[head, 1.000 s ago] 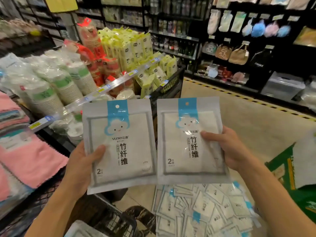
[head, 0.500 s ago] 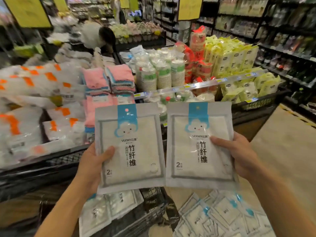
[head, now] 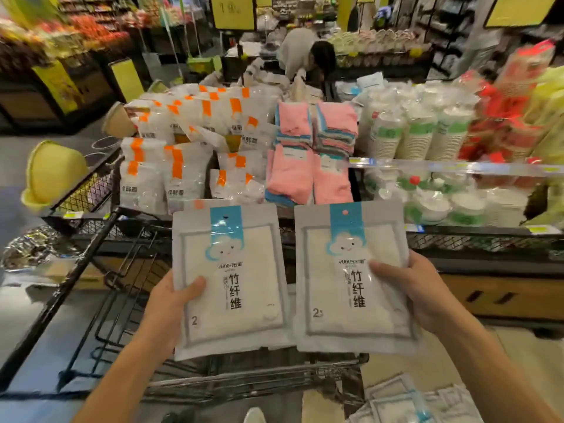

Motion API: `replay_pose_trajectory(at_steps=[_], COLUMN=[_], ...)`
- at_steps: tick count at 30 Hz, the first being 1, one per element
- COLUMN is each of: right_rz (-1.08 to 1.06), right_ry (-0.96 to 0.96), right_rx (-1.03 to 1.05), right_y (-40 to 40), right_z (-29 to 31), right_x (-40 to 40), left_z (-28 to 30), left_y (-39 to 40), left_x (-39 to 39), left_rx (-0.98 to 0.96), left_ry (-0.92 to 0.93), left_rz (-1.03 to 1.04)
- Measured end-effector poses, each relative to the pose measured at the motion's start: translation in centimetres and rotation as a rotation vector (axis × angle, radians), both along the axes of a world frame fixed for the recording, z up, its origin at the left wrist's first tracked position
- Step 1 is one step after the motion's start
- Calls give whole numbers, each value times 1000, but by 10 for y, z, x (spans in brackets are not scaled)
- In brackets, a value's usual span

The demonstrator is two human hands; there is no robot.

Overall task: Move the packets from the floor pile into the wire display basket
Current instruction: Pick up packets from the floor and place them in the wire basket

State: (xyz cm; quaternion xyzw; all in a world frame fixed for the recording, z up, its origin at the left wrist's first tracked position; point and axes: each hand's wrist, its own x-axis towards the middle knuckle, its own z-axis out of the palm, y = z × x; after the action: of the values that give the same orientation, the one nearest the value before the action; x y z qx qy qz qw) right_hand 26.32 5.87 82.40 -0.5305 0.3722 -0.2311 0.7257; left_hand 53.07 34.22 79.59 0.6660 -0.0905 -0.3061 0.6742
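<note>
Packets are held two at a time, one in each hand, upright and side by side with their edges nearly touching. The left packet (head: 230, 279) is gripped by the left hand (head: 169, 303), thumb laid across its front and fingers hidden behind; the right packet (head: 351, 276) is gripped likewise by the right hand (head: 418, 291). Below the right forearm, a corner of the floor pile (head: 406, 401) is seen, still holding many packets. Directly beneath and ahead of the hands, the black bars of the wire display basket (head: 250, 380) are seen; its inside is largely hidden by the two packets, so what already lies there cannot be told. Beyond the hands, orange-striped bags (head: 171, 175), pink cloths (head: 305, 175) and stacked paper cups (head: 421, 135) are shelved, and farther off a bent-over person (head: 302, 53) is glimpsed.

The carrying step is judged to be in hand, with the placing not yet done. For the next move, both packets need to be lowered between the wires, laid flat or stood neatly, and released before more are fetched from the pile.
</note>
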Motion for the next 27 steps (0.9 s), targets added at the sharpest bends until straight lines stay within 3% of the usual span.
replay_pose_trajectory(at_steps=[14, 27], right_rz=[-33, -1], right_ry=[185, 469], right_rx=[130, 255], right_y=[16, -16], right_z=[-110, -262], right_x=[141, 211], left_z=[-123, -260], left_y=[26, -18], left_x=[137, 181], left_rx=[192, 413], left_ry=[159, 205], left_rz=[17, -2])
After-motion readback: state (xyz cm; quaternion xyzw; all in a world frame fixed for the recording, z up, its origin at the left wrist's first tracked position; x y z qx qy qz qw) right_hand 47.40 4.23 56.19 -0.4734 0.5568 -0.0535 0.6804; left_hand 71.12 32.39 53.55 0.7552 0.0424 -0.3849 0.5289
